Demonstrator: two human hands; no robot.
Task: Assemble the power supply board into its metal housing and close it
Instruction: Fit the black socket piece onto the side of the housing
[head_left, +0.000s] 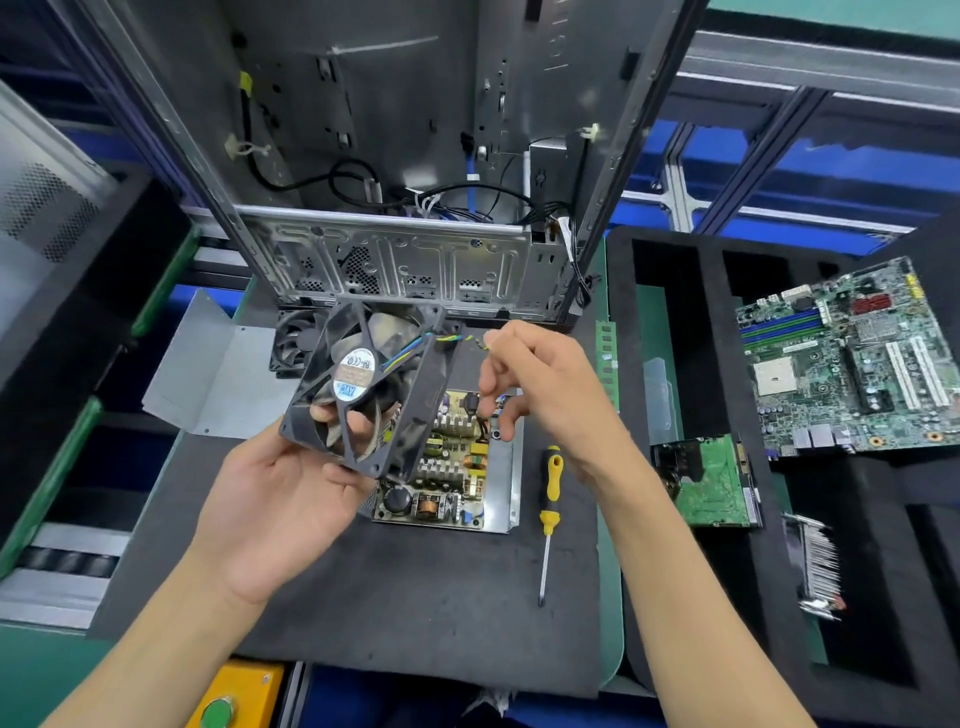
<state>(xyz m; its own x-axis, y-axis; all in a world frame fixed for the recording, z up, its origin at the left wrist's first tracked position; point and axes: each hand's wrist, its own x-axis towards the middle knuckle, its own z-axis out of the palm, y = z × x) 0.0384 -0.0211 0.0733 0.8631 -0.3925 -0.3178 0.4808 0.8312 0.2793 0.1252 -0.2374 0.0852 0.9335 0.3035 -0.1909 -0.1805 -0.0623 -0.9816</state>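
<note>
The power supply board (452, 462) lies inside its open metal housing (503, 467) on a dark mat (415, 597). My left hand (280, 504) holds a black cooling fan (371, 389) tilted above the board's left part, fingers poking through the blades. The fan's blue and yellow wires (441, 339) run right to my right hand (540, 389), which pinches their end above the board. A bent grey metal cover plate (218, 374) lies to the left of the housing.
A yellow-handled screwdriver (548, 509) lies right of the housing. An open computer case (395, 208) stands behind, with a second fan (291, 343) at its foot. Black foam trays at right hold a motherboard (852, 358), a green card (711, 483) and a heatsink (815, 566).
</note>
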